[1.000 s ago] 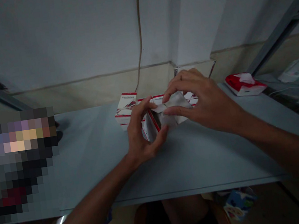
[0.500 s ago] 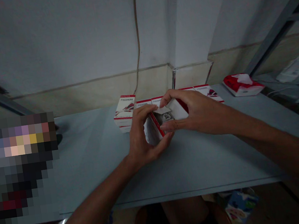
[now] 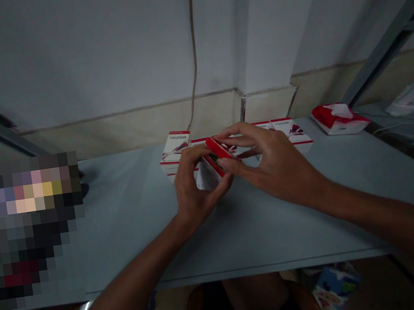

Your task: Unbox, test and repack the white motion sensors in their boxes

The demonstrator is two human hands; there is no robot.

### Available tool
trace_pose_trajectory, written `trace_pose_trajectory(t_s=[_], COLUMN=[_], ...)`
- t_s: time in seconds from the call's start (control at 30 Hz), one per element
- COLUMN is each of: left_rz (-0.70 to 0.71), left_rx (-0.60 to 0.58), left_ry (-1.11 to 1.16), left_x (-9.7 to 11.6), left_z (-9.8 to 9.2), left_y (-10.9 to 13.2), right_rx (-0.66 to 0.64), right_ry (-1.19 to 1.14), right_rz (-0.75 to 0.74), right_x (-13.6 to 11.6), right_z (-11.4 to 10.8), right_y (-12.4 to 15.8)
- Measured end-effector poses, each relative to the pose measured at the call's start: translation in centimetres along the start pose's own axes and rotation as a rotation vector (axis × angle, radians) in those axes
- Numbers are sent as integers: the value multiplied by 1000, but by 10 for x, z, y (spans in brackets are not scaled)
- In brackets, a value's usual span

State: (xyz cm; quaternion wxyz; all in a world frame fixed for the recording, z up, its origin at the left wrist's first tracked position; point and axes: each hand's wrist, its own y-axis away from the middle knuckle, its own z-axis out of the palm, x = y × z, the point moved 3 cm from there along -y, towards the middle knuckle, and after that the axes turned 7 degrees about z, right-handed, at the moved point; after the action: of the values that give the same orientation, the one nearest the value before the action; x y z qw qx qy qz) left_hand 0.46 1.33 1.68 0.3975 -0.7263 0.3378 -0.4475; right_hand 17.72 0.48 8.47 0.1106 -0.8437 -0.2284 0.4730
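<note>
My left hand [image 3: 192, 185] is wrapped around a small white and red box [image 3: 207, 170], held just above the grey table [image 3: 131, 222]. My right hand [image 3: 269, 159] rests its fingertips on the box's red end flap [image 3: 217, 148], thumb pressed below it. Behind both hands, near the wall, stands a row of matching white and red boxes [image 3: 175, 149], partly hidden by my fingers.
A red and white tissue pack [image 3: 338, 118] lies at the table's back right. A cable [image 3: 192, 49] hangs down the wall. Metal shelf bars [image 3: 384, 43] and packages [image 3: 410, 93] are on the right. A blue package [image 3: 335, 286] lies on the floor under the table.
The pale bag that my right hand held at the box's mouth has gone inside. The red flap has come down over the opening under my right fingers.
</note>
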Motion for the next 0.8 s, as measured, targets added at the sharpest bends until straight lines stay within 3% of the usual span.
trace_pose_trajectory(t_s=[0.17,0.33,0.57,0.8], left_rz=[-31,1,88,18], left_rx=[10,-58,-69,-18], left_ry=[-49,-129,-140,25], left_x=[1,3,1,-1], left_z=[-1,-1,3,9], left_y=[1,-1,3,5], right_rx=[40,97,13,95], right_ry=[95,163,504,440], right_rz=[34,-10,-239,-98], right_x=[1,-1,-4,-5], right_z=[6,7,24,15], right_y=[2,3,15,9])
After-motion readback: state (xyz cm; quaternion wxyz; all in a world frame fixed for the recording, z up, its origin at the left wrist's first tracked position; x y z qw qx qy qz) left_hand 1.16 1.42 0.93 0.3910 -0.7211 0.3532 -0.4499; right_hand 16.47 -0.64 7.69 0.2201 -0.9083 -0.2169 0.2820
